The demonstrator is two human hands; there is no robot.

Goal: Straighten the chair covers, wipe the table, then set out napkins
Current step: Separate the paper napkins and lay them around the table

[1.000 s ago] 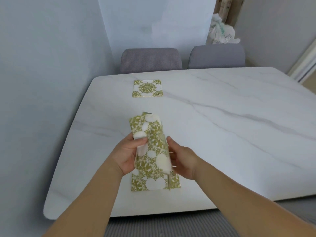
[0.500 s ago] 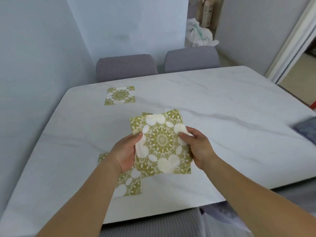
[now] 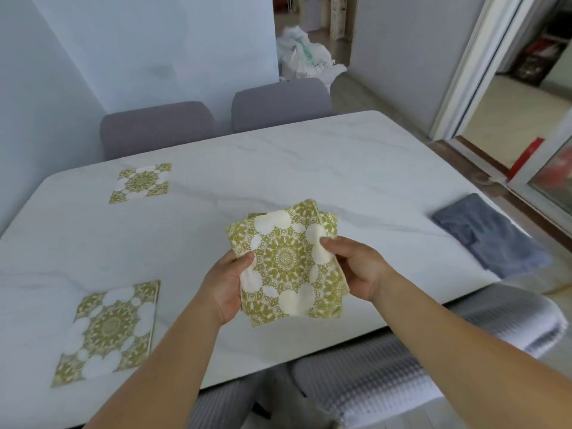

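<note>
White marble-look tabletop (image 3: 309, 168) fills the head view in front of you, with pale blue walls behind it and an open doorway at the far right. Your left hand (image 3: 227, 284) and your right hand (image 3: 360, 269) hold a small stack of green-and-cream patterned napkins (image 3: 286, 263) above the near part of the table, thumbs on top and fingers curled underneath, each hand pinching one side edge. The top napkin is slightly fanned off the ones beneath it. One napkin (image 3: 108, 331) lies flat near the front-left edge, just left of your left forearm. Another napkin (image 3: 140, 182) lies flat at the far-left side, in front of the left grey chair (image 3: 156, 126). A second grey chair (image 3: 280, 103) stands beside it. A folded grey-blue cloth (image 3: 489, 236) rests at the table's right edge. Two covered chair backs (image 3: 433, 345) show below the near edge.
</note>
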